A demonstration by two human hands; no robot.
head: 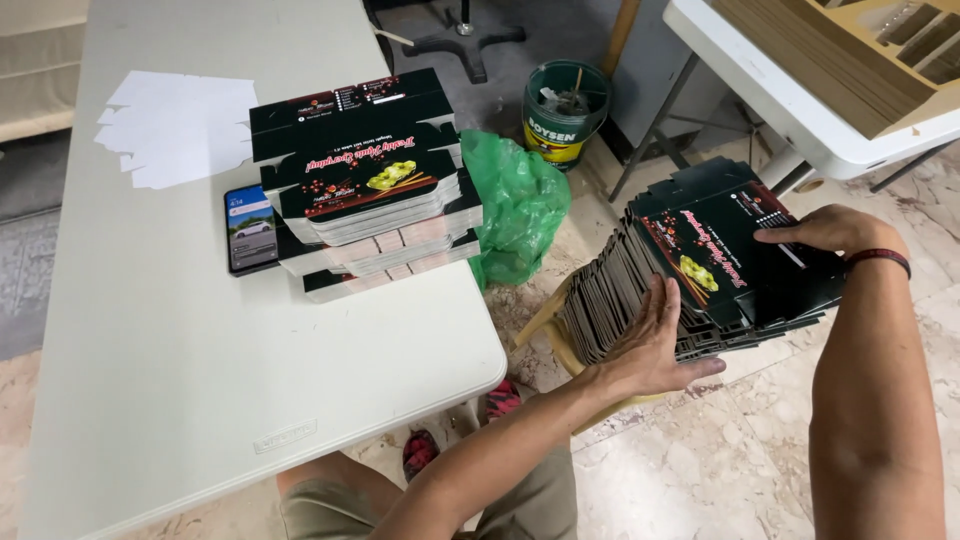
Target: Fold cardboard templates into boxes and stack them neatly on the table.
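Note:
A fanned stack of flat black printed box blanks [700,255] rests on a low wooden stool to my right. My left hand [655,345] presses flat against the stack's near edge, fingers spread. My right hand [825,230], with a dark band at the wrist, lies on the stack's far right corner, fingers touching the top sheet. A second pile of the same black box blanks [365,175] sits on the white table [200,380], beside a smartphone [250,228] lying face up with its screen lit.
White paper cut-outs [175,125] lie at the table's far left. A green plastic bag [520,205] hangs by the table edge, a green paint bucket [565,110] stands on the floor behind it. Another white table with brown cardboard [850,60] is at upper right.

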